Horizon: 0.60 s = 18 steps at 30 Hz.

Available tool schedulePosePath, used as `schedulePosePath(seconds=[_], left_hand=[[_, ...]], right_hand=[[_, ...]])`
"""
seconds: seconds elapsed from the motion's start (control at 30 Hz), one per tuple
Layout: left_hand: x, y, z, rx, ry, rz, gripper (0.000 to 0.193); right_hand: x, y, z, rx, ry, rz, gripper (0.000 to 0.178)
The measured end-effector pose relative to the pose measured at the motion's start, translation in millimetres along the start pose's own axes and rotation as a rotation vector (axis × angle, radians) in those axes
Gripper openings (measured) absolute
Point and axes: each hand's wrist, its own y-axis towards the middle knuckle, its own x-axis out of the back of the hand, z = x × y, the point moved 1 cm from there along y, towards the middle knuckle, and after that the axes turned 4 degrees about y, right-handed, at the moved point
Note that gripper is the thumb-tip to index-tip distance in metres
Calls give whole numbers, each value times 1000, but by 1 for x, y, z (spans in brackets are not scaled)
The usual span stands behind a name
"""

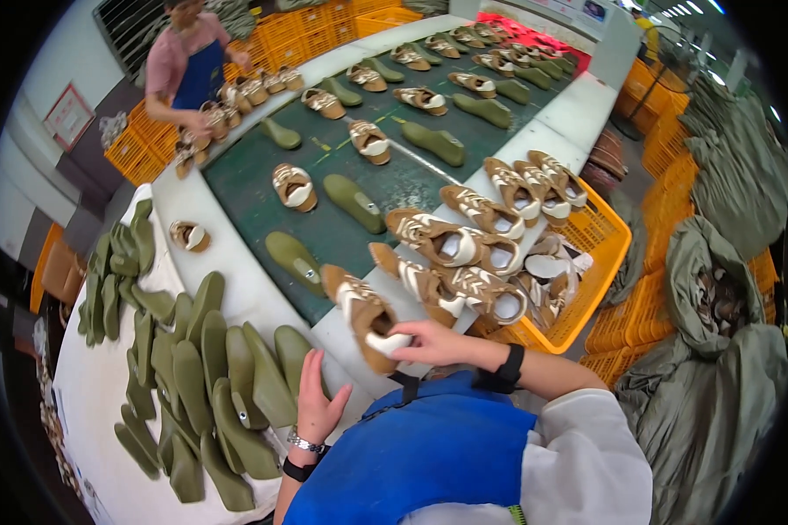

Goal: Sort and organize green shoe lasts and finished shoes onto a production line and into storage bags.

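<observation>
My right hand [438, 343] closes its fingers around the heel end of a brown and white shoe upper [366, 317], thumb and fingertips pinching its white collar. The upper lies tilted on the white near edge of the conveyor, toe pointing away from me, just beside the green belt [254, 197]. A black band sits on that wrist.

My left hand [315, 404] rests with fingers loosely spread, palm down, on the near-right end of a heap of olive green shoe lasts [210, 376]. It touches the last nearest my body, and I cannot tell whether it grips it. The heap covers the white side table [96, 385] to my left, the lasts overlapping like shingles. One more brown upper [189, 234] sits alone at the far edge of that table.

Down the belt, green lasts and brown uppers alternate in loose pairs toward the far end. Along the right edge of the conveyor a row of uppers [464, 249] lies crowded together, touching one another, beside an orange crate [600, 262] that holds more of them. Grey-green sacks [718, 350] stand on the floor to the right. At the far left corner another person [188, 66] in a blue apron handles uppers.
</observation>
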Motion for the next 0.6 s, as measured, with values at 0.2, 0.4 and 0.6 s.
schedulePosePath(seconds=[0.2, 0.4, 0.6], left_hand=[[-1, 46, -43, 266, -872, 173, 75], [4, 58, -33, 299, -1023, 4, 55], [4, 51, -45, 179, -620, 18, 53]], right_hand=[[-36, -12, 35, 508, -759, -41, 29], [-13, -6, 66, 537, -158, -294, 30], [-7, 11, 84, 511, -940, -392, 62]])
